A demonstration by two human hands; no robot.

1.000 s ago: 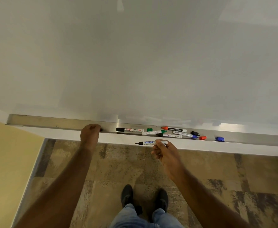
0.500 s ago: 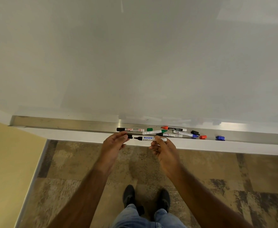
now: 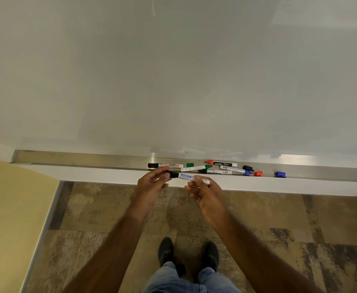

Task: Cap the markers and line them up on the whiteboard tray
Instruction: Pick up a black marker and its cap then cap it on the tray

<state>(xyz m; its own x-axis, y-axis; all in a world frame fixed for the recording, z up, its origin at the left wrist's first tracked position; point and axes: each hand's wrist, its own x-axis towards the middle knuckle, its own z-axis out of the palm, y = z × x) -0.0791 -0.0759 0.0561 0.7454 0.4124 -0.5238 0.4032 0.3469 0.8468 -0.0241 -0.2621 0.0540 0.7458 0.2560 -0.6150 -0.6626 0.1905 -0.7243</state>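
The white marker with the blue label (image 3: 189, 177) is held level in front of the tray's front lip, just below the tray (image 3: 88, 160) and not lying in it, with a black cap (image 3: 172, 174) now seated on its left end; half a second ago that end still showed a bare black tip and the cap sat a little apart in the other hand's fingers. The left hand (image 3: 152, 187) pinches the cap end between thumb and fingertips, its grip pressed together on it, whereas a second ago it was far off to the left, resting on the tray. The right hand (image 3: 207, 195) pinches the marker's tail end, fingers curled, much as it did before. In the tray behind, the rest looks unmoved: a capped black marker (image 3: 165, 165) at the left, a loose green cap (image 3: 190, 164) just beside it, a green marker (image 3: 196, 167), a black-bodied marker with a red end (image 3: 221, 163), two more white markers (image 3: 235, 170) crossing near them, then a loose black cap (image 3: 248, 168), a red cap (image 3: 258, 173) and a blue cap (image 3: 279, 174) well apart to the right. The whiteboard (image 3: 173, 70) rises above; patterned floor (image 3: 300, 229) and dark shoes (image 3: 167, 251) lie below.
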